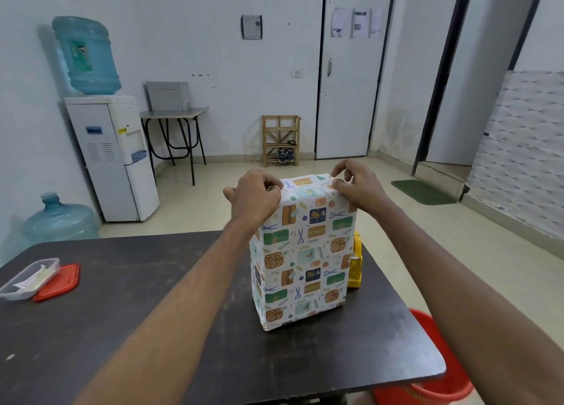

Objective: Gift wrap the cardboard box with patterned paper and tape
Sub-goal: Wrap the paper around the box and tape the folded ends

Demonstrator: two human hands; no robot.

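Note:
The box [300, 261] stands upright on the dark table [128, 307], covered in white paper patterned with gifts and scissors. My left hand [254, 198] sits at the top left corner with its fingers curled onto the folded paper. My right hand [355, 187] is at the top right corner, pinching the paper fold between thumb and fingers. A yellow tape dispenser [355, 264] stands just behind the box on its right, mostly hidden. No loose strip of tape shows on either hand.
A clear plastic container [29, 278] and its red lid [58, 282] lie at the table's left edge. A red bucket [439, 377] sits on the floor by the near right corner. Water dispenser [113, 157] and a spare bottle [59, 221] stand far left.

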